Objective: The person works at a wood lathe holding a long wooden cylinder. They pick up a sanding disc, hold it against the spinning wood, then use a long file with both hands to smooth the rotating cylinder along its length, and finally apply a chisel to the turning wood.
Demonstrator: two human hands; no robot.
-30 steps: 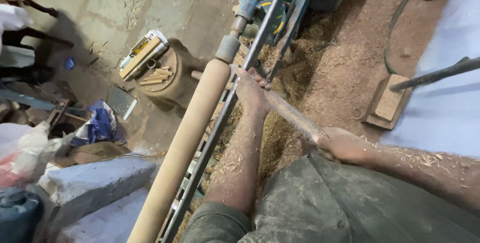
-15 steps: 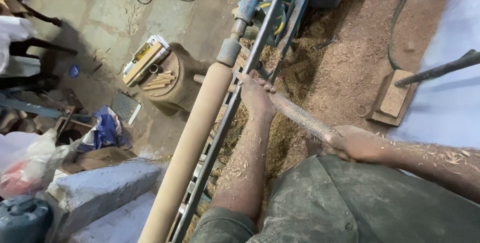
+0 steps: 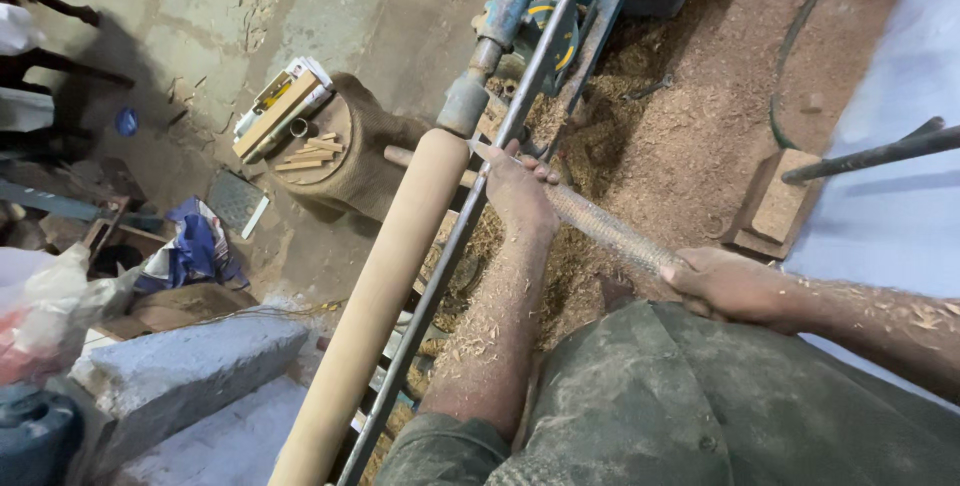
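Observation:
A long pale wooden cylinder (image 3: 378, 296) is mounted on a lathe and runs from the bottom left up to the metal chuck (image 3: 465, 101). A long metal turning tool (image 3: 600, 226) lies across the steel tool rest bar (image 3: 455, 246), its tip touching the cylinder's upper end. My left hand (image 3: 518, 191) presses down on the tool's front part at the rest. My right hand (image 3: 722, 284) grips the tool's rear end near my body. Both forearms are dusted with wood shavings.
Sawdust (image 3: 690, 116) covers the ground to the right. A round stump (image 3: 335, 151) with wood scraps and flat tools stands left of the lathe. Stone blocks (image 3: 180, 376), bags and cloth lie at the left. A dark metal rod (image 3: 870, 156) sticks in from the right.
The view has shifted slightly. My hands and the tool have stayed at the cylinder's upper end, with my right hand a little lower and further right in the picture.

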